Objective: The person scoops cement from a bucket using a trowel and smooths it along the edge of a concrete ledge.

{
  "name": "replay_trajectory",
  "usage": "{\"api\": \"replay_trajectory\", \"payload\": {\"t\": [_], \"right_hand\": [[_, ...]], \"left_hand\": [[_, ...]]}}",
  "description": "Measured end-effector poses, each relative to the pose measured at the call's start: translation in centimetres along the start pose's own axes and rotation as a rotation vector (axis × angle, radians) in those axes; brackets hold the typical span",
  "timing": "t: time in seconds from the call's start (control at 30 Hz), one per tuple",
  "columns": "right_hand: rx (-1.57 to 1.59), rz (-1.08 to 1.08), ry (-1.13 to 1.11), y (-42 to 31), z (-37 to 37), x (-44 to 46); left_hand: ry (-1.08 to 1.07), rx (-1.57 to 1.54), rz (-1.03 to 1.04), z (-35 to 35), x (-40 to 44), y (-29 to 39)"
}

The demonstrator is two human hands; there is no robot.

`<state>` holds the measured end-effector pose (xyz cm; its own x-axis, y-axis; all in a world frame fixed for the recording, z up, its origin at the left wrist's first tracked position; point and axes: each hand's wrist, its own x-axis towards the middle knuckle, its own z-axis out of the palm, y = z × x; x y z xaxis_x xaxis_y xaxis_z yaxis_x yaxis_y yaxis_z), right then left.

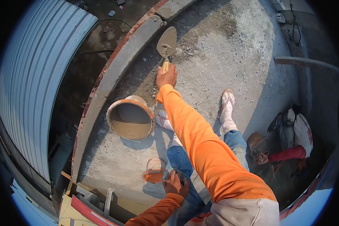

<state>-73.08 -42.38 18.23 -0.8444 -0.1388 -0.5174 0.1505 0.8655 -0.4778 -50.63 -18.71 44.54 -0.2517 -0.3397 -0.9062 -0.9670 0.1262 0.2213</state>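
My right hand (167, 76) is stretched far forward, its fingers wrapped round the wooden handle of a pointed trowel (167, 40). The trowel's blade is smeared with grey mortar and lies over the rough floor beside the low wall. My left hand (175, 184) is by my bent knee, its fingers curled against something dark and greyish that I cannot make out. Nearer me than the trowel, a bucket (130, 119) with an orange rim holds wet grey mortar. A smaller orange container (153, 171) stands close to my left hand.
A low curved wall (118, 67) with fresh grey mortar on top borders the floor on the left. Past it lie a drop and corrugated metal sheeting (41, 67). Another person (295, 137) works at the right near a container (255, 141). A raised ledge (307, 62) juts in at the upper right.
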Motion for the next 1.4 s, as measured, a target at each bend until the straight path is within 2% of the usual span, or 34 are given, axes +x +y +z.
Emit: {"api": "replay_trajectory", "payload": {"t": [0.1,0.23,0.3,0.4,0.53,0.6,0.7,0.83,0.9,1.0,1.07,1.13,1.17,1.2,1.23,1.27,1.3,1.33,1.4], "right_hand": [[0.188,-0.205,0.054,0.9,0.6,0.7],[0.329,-0.132,-0.015,-0.8,1.1,-0.2],[0.387,-0.069,-0.131,-2.0,1.4,-0.5],[0.474,-0.055,-0.176,-3.2,2.4,-1.5],[0.481,-0.073,-0.265,-1.6,0.8,-2.0],[0.43,-0.089,-0.239,-0.8,-0.3,-1.7],[0.494,-0.1,-0.238,-0.9,-0.7,-0.9],[0.8,0.119,-0.365,-4.4,1.0,0.4],[0.827,0.191,-0.47,-4.9,0.4,-1.7],[0.745,0.238,-0.602,-2.7,-4.2,-6.1],[0.678,0.118,-0.681,2.3,-6.4,-8.5],[0.736,0.201,-0.743,4.7,-13.0,-11.2],[0.776,0.255,-0.783,5.8,-16.8,-12.2],[0.823,0.312,-0.812,7.1,-20.4,-12.7],[0.84,0.328,-0.745,9.1,-23.4,-12.7],[0.784,0.301,-0.795,11.7,-26.2,-12.8],[0.726,0.276,-0.849,14.3,-28.8,-13.0],[0.743,0.298,-0.792,17.0,-31.0,-12.8],[-0.168,0.129,-0.538,22.1,-35.3,-12.5]], "left_hand": [[-0.005,0.031,0.036,-1.0,0.3,0.3],[0.022,0.037,0.064,-0.1,0.1,-0.4],[0.044,0.037,0.024,0.1,-0.2,-0.4],[-0.019,0.019,0.011,-0.4,0.0,-0.2],[0.035,0.021,0.022,-0.2,0.1,-0.6],[0.096,-0.094,0.094,-0.1,0.1,-1.1],[0.133,-0.104,0.129,0.2,0.2,-1.5],[0.186,0.057,0.115,-0.4,-0.1,-1.2],[0.097,0.1,0.091,-0.3,0.0,-2.2],[0.056,0.097,0.155,-0.4,0.4,-3.5],[0.086,0.099,0.209,-0.6,0.1,-3.7],[0.046,0.074,0.087,-0.4,0.1,-3.2],[0.13,0.11,0.125,0.6,-0.1,-3.8],[0.098,0.127,0.171,0.7,-0.2,-3.5],[0.138,0.151,0.164,0.8,-0.3,-3.0],[0.174,0.176,0.156,0.8,-0.6,-2.4],[0.071,0.139,0.078,0.5,-0.6,-1.5],[0.032,0.165,0.118,0.6,-0.8,-1.3],[0.062,0.187,0.086,1.0,-0.9,-0.5]]}}
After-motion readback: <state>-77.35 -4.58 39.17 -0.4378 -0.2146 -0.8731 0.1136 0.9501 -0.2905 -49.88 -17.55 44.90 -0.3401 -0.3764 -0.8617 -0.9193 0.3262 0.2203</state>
